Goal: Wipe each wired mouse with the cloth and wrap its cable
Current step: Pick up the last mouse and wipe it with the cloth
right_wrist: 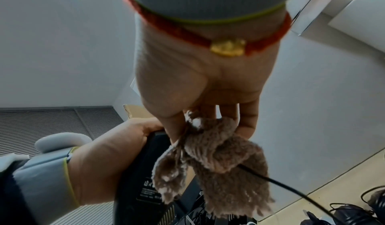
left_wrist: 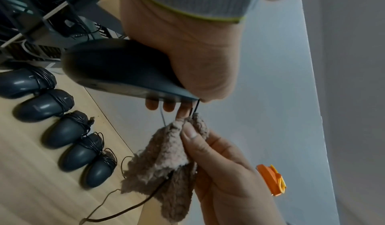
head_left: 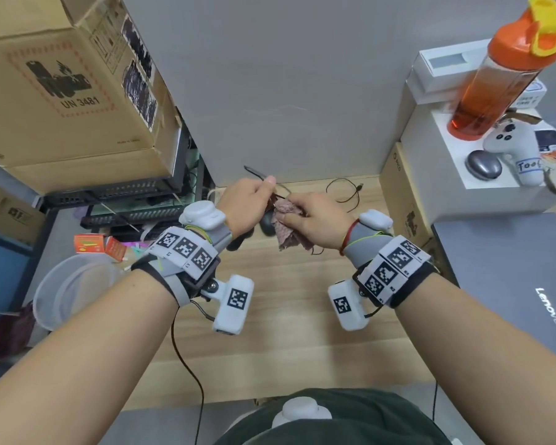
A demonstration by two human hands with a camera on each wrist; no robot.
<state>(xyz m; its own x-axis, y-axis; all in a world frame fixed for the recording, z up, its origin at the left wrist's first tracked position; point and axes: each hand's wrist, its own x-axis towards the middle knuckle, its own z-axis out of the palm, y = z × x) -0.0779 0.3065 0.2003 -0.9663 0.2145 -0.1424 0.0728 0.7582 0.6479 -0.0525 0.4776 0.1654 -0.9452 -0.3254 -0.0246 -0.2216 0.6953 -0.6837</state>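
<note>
Above the wooden desk, at roughly 12 o'clock from the wearer's chest, both hands raised and nearly touching. Going left to right:

At 9 o'clock in the left wrist view, five wrapped mice lined up side by side on the desk, cables wound round their bodies.

Left hand clenched around a dark wired mouse, thumb on one side, fingertips showing past the far edge; mouse held clear of the desk, underside label visible in the right wrist view.

Cable leaving the mouse's front end, passing into the cloth, emerging below at 6 o'clock and trailing down to the desk.

Right hand pinching a brown fluffy cloth between thumb and fingers, cloth folded around the cable just beside the mouse; loose corners hanging down.

Further right, at 3 o'clock: closed grey laptop. At 1 o'clock: white boxes carrying an orange-lidded bottle and a white game controller.
</note>
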